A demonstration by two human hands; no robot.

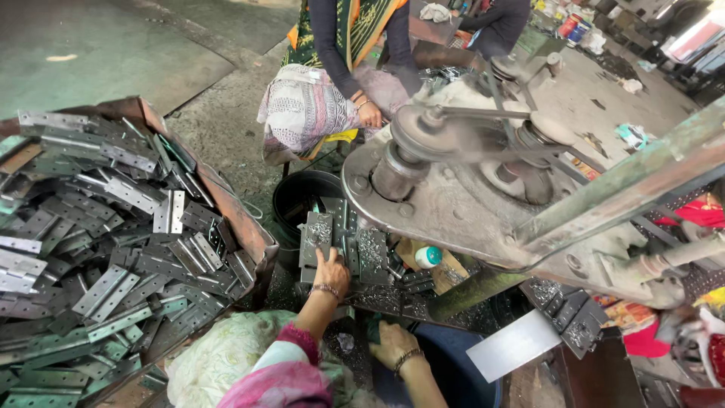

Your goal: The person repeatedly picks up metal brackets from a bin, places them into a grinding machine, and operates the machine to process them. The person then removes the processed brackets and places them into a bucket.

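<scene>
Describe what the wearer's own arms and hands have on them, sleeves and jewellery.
Both hands are bare, no gloves. The left hand has a thin beaded bracelet at the wrist, and its forearm comes out of a pink sleeve with a pale inner layer and darker cuff. The right hand wears a metal link bracelet; its forearm is uncovered as far as the frame shows.
</scene>
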